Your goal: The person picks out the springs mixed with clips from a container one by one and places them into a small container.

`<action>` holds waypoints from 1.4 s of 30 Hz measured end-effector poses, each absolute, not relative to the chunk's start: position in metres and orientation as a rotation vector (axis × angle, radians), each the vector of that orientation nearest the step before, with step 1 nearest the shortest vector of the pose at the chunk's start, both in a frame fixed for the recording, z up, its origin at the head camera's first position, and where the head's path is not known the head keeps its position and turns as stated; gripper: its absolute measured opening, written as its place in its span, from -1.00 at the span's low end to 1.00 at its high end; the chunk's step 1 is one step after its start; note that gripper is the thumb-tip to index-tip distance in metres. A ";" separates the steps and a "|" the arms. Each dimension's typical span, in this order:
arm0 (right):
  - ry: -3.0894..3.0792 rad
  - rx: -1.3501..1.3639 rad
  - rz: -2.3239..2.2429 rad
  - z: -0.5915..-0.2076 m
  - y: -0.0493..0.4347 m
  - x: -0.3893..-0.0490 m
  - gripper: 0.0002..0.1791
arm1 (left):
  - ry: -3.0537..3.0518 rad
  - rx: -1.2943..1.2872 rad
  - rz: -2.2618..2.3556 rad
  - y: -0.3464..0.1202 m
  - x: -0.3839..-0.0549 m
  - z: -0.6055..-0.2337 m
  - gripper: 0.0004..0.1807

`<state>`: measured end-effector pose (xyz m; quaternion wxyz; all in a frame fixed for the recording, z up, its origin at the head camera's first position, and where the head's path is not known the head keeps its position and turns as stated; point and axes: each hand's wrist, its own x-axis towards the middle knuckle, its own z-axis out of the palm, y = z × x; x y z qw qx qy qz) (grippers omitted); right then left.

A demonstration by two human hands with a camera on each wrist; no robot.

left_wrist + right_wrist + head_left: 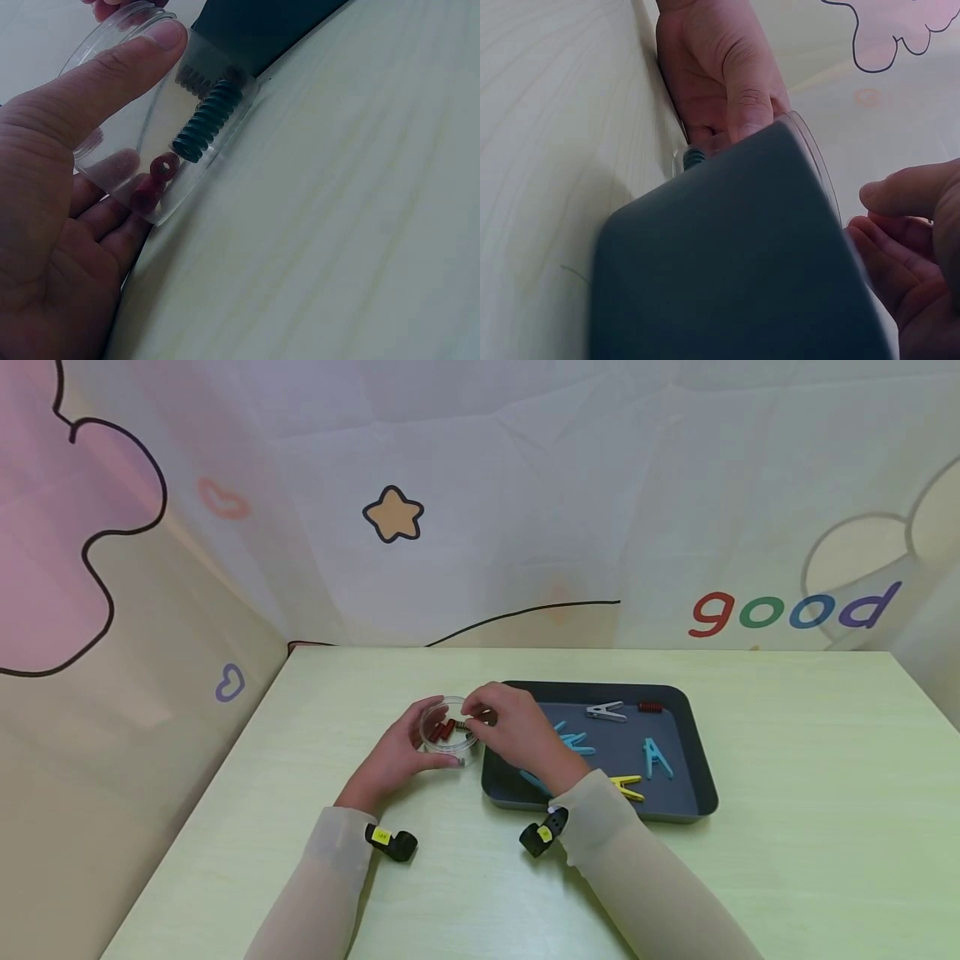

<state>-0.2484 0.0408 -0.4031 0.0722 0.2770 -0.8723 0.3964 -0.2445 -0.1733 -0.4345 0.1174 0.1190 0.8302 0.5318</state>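
Observation:
My left hand (397, 752) grips a clear round plastic jar (112, 161), thumb on one side and fingers around the other. Inside lie red springs (447, 729), a dark green spring (206, 124) and another darker one. Over the jar's open mouth, my right hand (510, 718) has loosely bent fingers, thumb and fingertips slightly apart. The right wrist view shows nothing between them. Beside the jar stands a dark grey tray (693, 768), its wall hiding part of the jar in the right wrist view.
In the tray are a grey clothespin (606, 712), a red spring (650, 707), a light blue clothespin (656, 758), a yellow clothespin (627, 787) and more blue clothespins (576, 742) partly behind the right hand. A printed cloth backdrop (487, 527) rises behind the pale table (810, 818).

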 end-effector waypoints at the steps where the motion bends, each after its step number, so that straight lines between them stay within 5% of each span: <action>1: -2.619 0.835 1.192 -0.403 0.041 -0.248 -0.86 | 2.426 0.350 1.561 -0.173 -0.244 -0.434 -0.03; 42: -2.670 0.807 1.103 -0.378 0.061 -0.247 -0.82 | 2.377 0.384 1.617 -0.175 -0.249 -0.440 0.01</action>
